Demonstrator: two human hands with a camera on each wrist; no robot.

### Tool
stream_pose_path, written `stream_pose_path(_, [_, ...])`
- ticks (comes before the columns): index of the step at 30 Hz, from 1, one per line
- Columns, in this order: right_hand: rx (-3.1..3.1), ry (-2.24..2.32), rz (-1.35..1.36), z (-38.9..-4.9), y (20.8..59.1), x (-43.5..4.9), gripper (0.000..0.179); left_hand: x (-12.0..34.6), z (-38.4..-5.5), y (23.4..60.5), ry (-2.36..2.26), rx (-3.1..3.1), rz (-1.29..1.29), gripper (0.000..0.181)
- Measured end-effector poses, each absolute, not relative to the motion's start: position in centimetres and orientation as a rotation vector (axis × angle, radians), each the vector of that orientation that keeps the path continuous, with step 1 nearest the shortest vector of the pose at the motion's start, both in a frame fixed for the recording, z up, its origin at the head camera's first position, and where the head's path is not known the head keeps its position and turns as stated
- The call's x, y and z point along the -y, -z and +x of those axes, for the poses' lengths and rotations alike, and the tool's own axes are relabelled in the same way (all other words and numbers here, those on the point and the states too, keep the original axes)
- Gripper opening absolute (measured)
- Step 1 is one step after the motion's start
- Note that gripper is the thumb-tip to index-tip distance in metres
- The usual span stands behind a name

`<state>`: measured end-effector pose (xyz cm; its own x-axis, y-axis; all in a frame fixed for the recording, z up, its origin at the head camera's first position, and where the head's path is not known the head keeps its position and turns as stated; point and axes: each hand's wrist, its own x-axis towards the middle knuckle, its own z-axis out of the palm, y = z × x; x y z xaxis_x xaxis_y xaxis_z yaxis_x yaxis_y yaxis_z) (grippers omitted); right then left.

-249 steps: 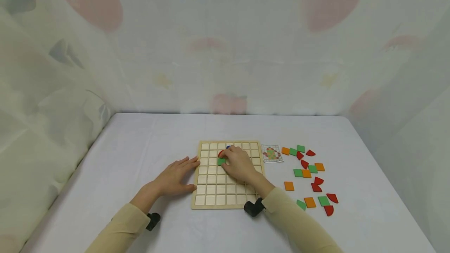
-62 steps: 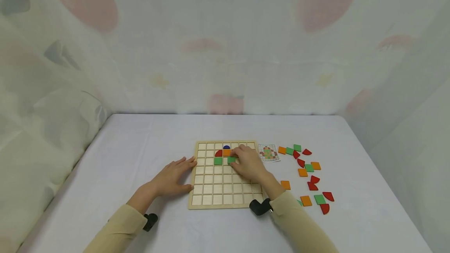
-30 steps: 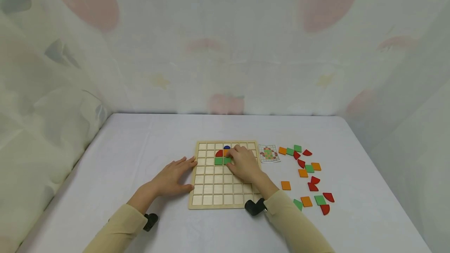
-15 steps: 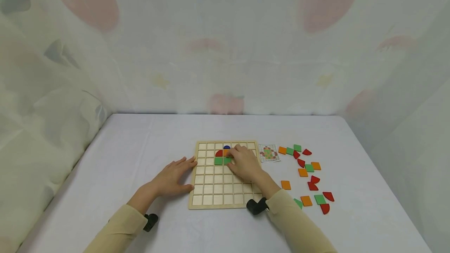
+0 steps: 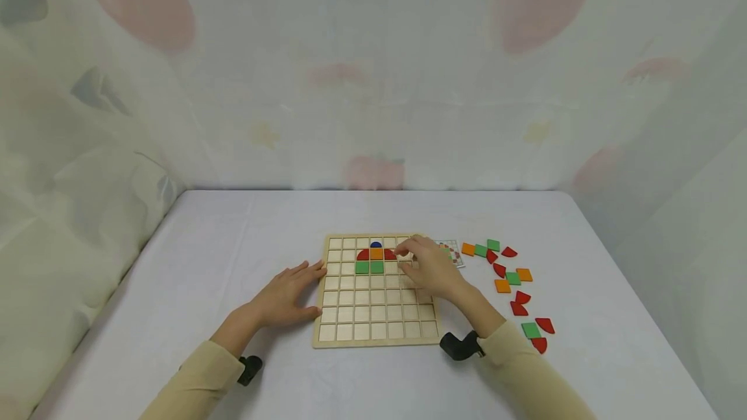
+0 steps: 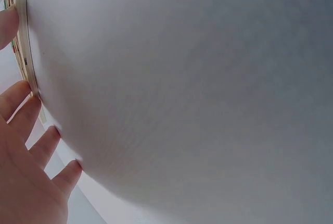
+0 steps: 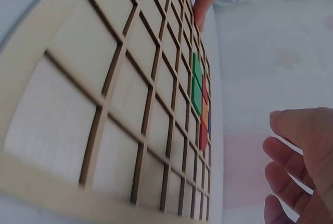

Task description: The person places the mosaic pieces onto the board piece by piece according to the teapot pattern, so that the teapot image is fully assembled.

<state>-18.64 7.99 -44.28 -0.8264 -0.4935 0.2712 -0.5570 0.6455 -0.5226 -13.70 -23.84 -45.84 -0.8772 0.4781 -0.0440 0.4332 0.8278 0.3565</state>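
Note:
A square wooden grid board lies on the table. In its upper cells sit a blue piece, an orange square flanked by two red quarter-circles, and two green squares side by side below. My left hand rests beside the board, fingers spread, with thumb and fingertips touching its left edge. My right hand hovers over the board's upper right, fingers loosely bent and nothing between them. Its fingertips are nearest the right red quarter-circle.
Right of the board is a printed pattern card, partly covered by my right hand. Beyond it several loose orange squares, green squares and red quarter-circles are scattered. My right forearm hides part of that area.
The right hand set the second green square into a cell beside the first, pressed there, then let go and moved right, uncovering the right red quarter-circle. The left hand stayed put.

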Motion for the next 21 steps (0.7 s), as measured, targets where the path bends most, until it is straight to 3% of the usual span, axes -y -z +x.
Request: stream_pose_path(21, [2.702, -0.932, 0.803, -16.4, 45.1, -17.3, 0.025, 24.1, -13.5, 45.7, -0.508, -2.885, 0.719, 0.071])
